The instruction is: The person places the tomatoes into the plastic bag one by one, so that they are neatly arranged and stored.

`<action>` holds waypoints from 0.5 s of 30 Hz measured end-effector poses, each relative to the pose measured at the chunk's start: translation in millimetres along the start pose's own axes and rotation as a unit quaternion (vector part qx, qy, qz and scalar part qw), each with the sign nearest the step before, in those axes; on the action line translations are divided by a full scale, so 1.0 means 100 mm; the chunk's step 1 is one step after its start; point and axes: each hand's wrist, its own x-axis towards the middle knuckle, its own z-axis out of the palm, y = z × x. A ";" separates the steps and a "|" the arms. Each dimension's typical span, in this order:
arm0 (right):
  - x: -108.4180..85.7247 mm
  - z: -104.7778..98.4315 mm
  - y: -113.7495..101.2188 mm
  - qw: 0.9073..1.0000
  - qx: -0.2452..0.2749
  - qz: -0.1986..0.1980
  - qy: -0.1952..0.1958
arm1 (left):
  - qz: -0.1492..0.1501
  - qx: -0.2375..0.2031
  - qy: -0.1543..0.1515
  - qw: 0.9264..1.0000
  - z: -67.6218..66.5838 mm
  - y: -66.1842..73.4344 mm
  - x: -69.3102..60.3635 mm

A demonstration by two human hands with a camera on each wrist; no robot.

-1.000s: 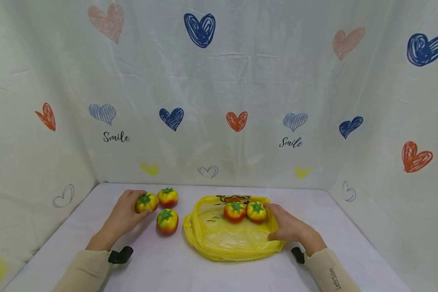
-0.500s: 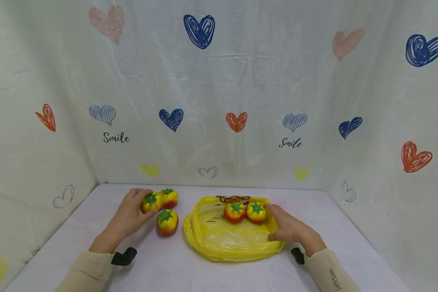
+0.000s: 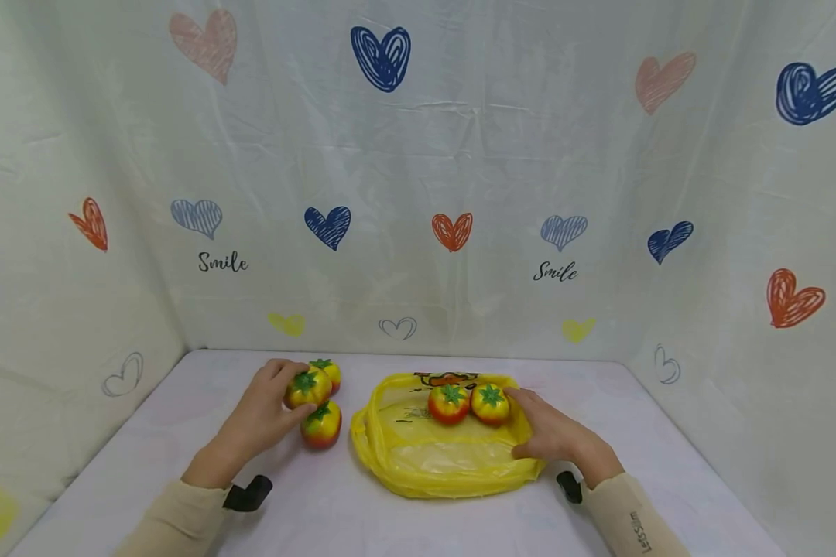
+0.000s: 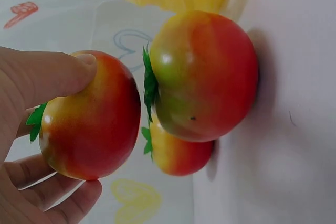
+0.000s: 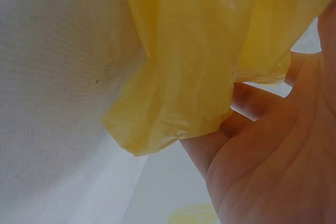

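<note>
My left hand [image 3: 268, 402] holds a yellow-red tomato [image 3: 308, 388] with a green leafy top, thumb on one side and fingers on the other. In the left wrist view this tomato [image 4: 94, 119] hangs off the table beside two more. One tomato [image 3: 322, 427] stands just in front of it, and another [image 3: 330, 373], partly covered, stands behind. A yellow plastic bag [image 3: 453, 480] lies spread open, with two tomatoes [image 3: 449, 404] inside at the back. My right hand [image 3: 550, 429] grips the bag's right rim; in the right wrist view the yellow film [image 5: 184, 66] hides its fingertips.
The white table [image 3: 362, 526] is enclosed by a pale curtain [image 3: 404, 155] printed with hearts, at the back and both sides. A black wrist mount [image 3: 248, 493] sits at the left sleeve, another [image 3: 569, 487] at the right.
My left hand has carried its tomato to the right, so it now overlaps the other two tomatoes in the head view. My right hand and the bag have stayed put.
</note>
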 end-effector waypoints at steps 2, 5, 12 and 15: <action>0.00 0.00 0.00 1.000 0.000 0.001 0.000 | 0.006 0.003 0.000 1.000 0.02 0.02 0.00; 0.00 0.00 0.00 1.000 0.000 0.004 0.000 | 0.014 0.006 -0.001 1.000 0.04 0.05 0.00; 0.00 0.00 -0.02 1.000 0.003 0.006 -0.001 | 0.029 0.002 -0.002 1.000 0.08 0.08 -0.01; 0.00 0.00 -0.02 1.000 0.003 0.005 0.000 | 0.034 -0.004 -0.006 0.999 0.09 0.10 -0.01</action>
